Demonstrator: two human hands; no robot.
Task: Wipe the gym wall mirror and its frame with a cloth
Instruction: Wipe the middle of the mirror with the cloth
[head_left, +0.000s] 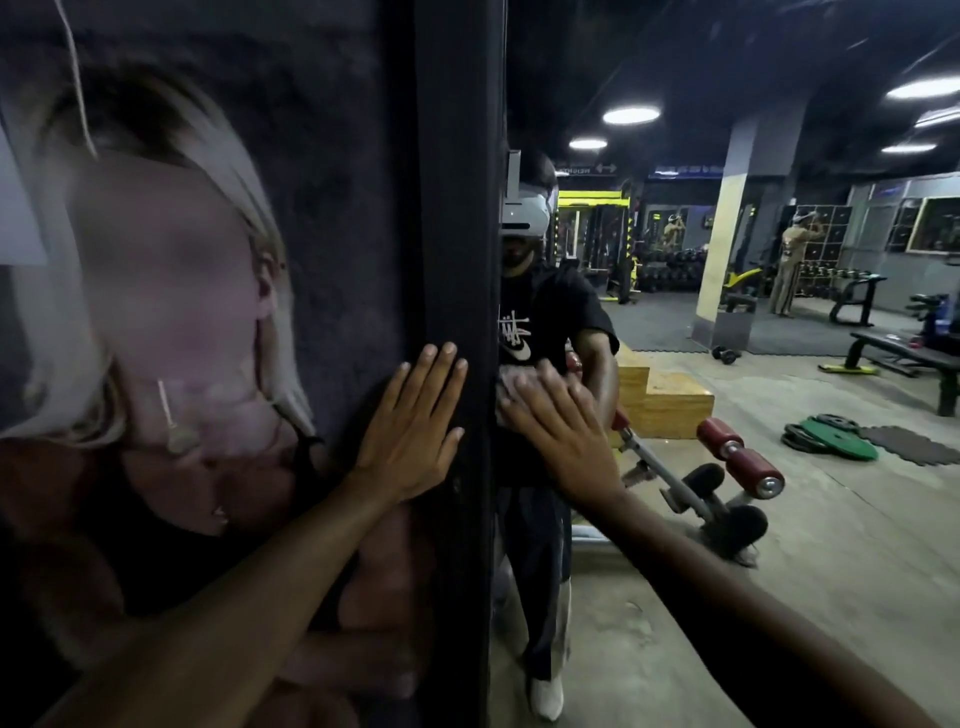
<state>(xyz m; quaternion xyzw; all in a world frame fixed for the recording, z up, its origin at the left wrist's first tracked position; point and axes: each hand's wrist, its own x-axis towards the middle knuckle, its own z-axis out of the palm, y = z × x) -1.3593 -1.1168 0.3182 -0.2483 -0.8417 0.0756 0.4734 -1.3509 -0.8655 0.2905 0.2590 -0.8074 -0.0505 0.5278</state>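
Upright, the dark frame (457, 208) runs top to bottom along the mirror's (727, 493) left edge. The left hand (410, 421) lies flat and straight-fingered on it, beside a poster (182, 312). The right hand (561, 431), fingers spread, presses what looks like a pale cloth (505, 397) to the glass.

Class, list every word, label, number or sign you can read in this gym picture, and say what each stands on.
No text reads for certain.
Hanging sign with a double arrow, reflected in the mirror: reversed and too small.
Blue banner beside it: blurred.
Shirt print on the reflected person: a scrawl, unreadable.
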